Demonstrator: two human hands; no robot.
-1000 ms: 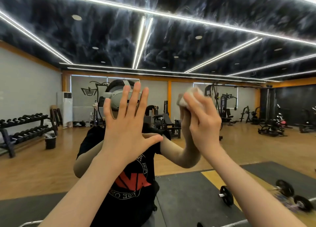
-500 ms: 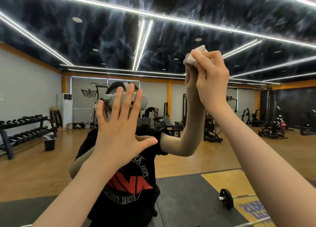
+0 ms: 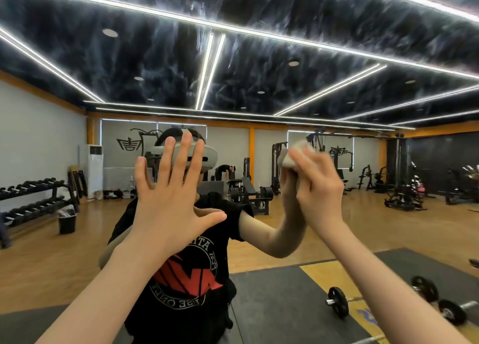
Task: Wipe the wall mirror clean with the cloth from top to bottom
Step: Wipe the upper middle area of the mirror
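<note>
Against the wall mirror (image 3: 337, 227), the left hand (image 3: 171, 201) presses flat, fingers spread wide. Beside it, the right hand (image 3: 318, 188) grips a small bunched cloth (image 3: 291, 155) on the glass; it looks soft, light, best held wadded.

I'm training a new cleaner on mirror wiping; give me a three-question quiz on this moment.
1. True or false: the left hand lies flat, fingers spread, against the mirror.
2. Which hand holds the cloth?
A. left
B. right
C. both
3. Fill in: reflected on the floor mat at lower right lies a ____.

Key:
1. True.
2. B, the right hand grips it, bunched up.
3. Barbell.
</note>
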